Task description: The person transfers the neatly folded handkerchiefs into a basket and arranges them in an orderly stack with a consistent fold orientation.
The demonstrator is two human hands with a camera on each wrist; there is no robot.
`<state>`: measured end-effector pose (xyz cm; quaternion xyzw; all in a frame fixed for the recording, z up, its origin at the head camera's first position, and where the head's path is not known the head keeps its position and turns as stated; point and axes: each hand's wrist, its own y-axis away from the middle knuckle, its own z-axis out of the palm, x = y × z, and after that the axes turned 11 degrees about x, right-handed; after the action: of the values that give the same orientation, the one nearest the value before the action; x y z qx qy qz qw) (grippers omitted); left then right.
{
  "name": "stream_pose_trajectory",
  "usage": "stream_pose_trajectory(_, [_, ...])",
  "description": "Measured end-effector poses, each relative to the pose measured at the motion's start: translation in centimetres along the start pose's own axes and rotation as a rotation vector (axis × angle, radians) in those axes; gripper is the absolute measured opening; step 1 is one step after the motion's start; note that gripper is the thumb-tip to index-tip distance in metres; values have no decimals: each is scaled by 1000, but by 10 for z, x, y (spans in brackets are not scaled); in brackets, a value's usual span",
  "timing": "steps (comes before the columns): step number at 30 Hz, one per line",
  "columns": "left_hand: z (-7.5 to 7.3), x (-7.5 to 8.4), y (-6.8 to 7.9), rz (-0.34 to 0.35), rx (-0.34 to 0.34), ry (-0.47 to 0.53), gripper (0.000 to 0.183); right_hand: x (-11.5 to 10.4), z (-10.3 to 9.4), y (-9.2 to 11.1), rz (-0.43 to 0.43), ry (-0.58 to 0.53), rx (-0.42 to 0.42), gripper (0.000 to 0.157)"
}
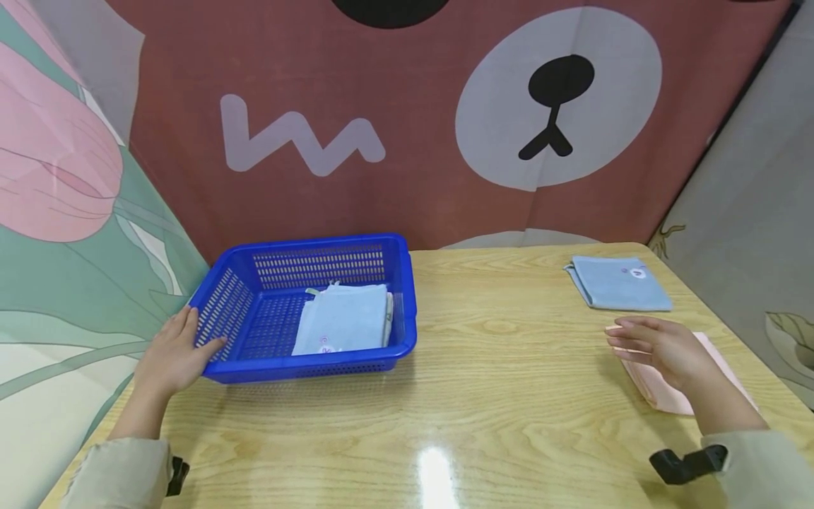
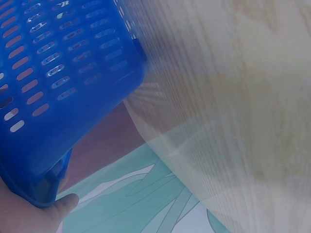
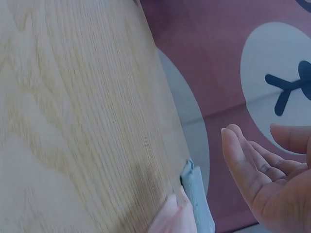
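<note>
My left hand [image 1: 168,353] grips the near left corner of a blue plastic basket [image 1: 305,365], thumb over the rim. Seen from the left wrist, the basket's slotted wall [image 2: 87,111] fills the upper left, and the hand [image 2: 29,216] is at its rim. Inside the basket lies a folded light blue cloth [image 1: 346,318] over other folded cloth. On the right, my right hand [image 1: 668,350] hovers over a folded pink cloth [image 1: 668,400], partly covering it. Its fingers are relaxed and hold nothing, as the right wrist view also shows.
A folded light blue cloth [image 1: 617,286] with a small round emblem lies behind the pink one, near the table's far right corner. The wooden table [image 1: 496,396] ends at a printed fabric backdrop [image 1: 420,198]. More printed fabric hangs at both sides.
</note>
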<state>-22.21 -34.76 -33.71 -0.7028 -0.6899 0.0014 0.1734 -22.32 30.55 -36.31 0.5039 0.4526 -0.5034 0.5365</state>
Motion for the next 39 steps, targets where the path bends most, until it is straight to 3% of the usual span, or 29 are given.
stream_pose_trajectory(10, [-2,1,0,4,-16,1,78,5,-30,4,20,81,38,9])
stream_pose_trajectory(17, [-4,1,-2,13,-16,-6,77,13,-55,6,51,-63,7,23])
stream_pose_trajectory(20, [-4,0,-3,14,-15,-9,77,14,-65,5,90,-49,38,20])
stream_pose_trajectory(23, [-4,0,-3,15,-15,-10,77,16,-73,4,106,91,108,8])
stream_pose_trajectory(30, [-3,0,-1,13,-12,-4,77,23,-89,1,108,390,195,46])
stream_pose_trajectory(35, [-3,2,-1,8,-13,-4,77,38,-111,-7,127,557,256,58])
stream_pose_trajectory(39, [-3,2,0,8,-10,-1,77,37,-114,-5,137,640,301,61])
